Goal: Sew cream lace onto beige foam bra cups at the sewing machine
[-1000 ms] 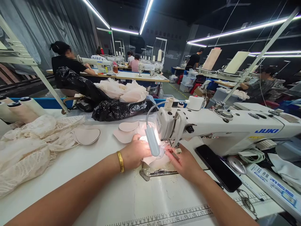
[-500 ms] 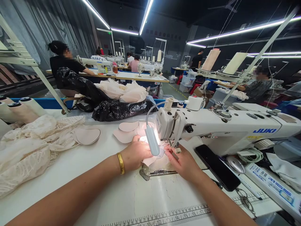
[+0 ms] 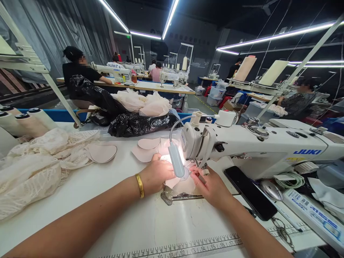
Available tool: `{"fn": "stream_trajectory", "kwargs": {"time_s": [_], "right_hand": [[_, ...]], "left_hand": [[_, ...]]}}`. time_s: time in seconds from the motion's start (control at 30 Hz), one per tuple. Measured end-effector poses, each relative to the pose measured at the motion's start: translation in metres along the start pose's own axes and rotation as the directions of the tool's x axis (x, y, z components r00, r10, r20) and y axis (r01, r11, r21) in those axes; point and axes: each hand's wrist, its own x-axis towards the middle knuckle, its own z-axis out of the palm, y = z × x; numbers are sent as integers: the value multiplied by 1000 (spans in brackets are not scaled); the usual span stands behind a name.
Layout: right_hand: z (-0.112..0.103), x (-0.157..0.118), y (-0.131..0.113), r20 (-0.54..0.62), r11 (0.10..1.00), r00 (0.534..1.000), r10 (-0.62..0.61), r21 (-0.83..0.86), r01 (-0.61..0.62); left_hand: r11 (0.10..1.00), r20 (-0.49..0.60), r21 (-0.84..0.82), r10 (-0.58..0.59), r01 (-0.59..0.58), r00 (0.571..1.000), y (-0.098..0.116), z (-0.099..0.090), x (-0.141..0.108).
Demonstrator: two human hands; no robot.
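The pale fabric piece (image 3: 172, 182) lies at the needle end of the sewing machine (image 3: 268, 143), on the near side of it, with a hand at either edge. The left hand (image 3: 156, 176), just left of the sewing machine's head, has its fingers curled in against the cloth; the lamp (image 3: 176, 161) covers the tips, so whether they pinch it or only press on it I cannot tell. The right hand (image 3: 213, 186), just under the sewing machine's arm, has thumb and forefinger brought nearly together on the cloth's edge, close by the needle area. The step in hand seems to be guiding this piece through the stitching point, and it would go best with light, even pressure: steer with the left, let the right mark the edge, and leave the machine to draw the cloth along rather than tugging at it. A soft, curved piece like this probably puckers if stretched, so turn it in small amounts around the bend. The right fingertips look near enough to the needle that they should stay to its side, never beneath it. Let the loose cup pieces (image 3: 145, 150) left of the sewing machine's head, and the phone (image 3: 249, 191) in front of its arm, lie clear of the cloth's path across the counter (image 3: 145, 222).
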Motion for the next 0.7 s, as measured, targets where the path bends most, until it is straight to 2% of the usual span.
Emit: {"fn": "stream_trajectory", "kwargs": {"time_s": [0.2, 0.33, 0.43, 0.53, 0.63, 0.7], "right_hand": [[0, -2, 0, -8, 998, 999, -48, -36, 48], [-1, -3, 1, 9, 994, 997, -74, -78, 74], [-3, -3, -1, 70, 989, 991, -111, -92, 117], [-6, -3, -7, 180, 976, 963, -201, -43, 212], [-8, -4, -12, 256, 962, 931, -260, -10, 272], [-8, -4, -13, 272, 961, 925, -264, -11, 278]], "left_hand": [[999, -44, 12, -32, 32, 999, 3, 5, 0], [999, -67, 31, -10, 12, 998, 5, 7, -2], [999, -91, 50, 23, -19, 996, 9, 7, -5], [997, -119, 69, 56, -48, 991, 17, 6, -9], [993, -104, 70, 107, -100, 989, 26, 5, -14], [991, -93, 66, 124, -119, 988, 31, 5, -15]]}}
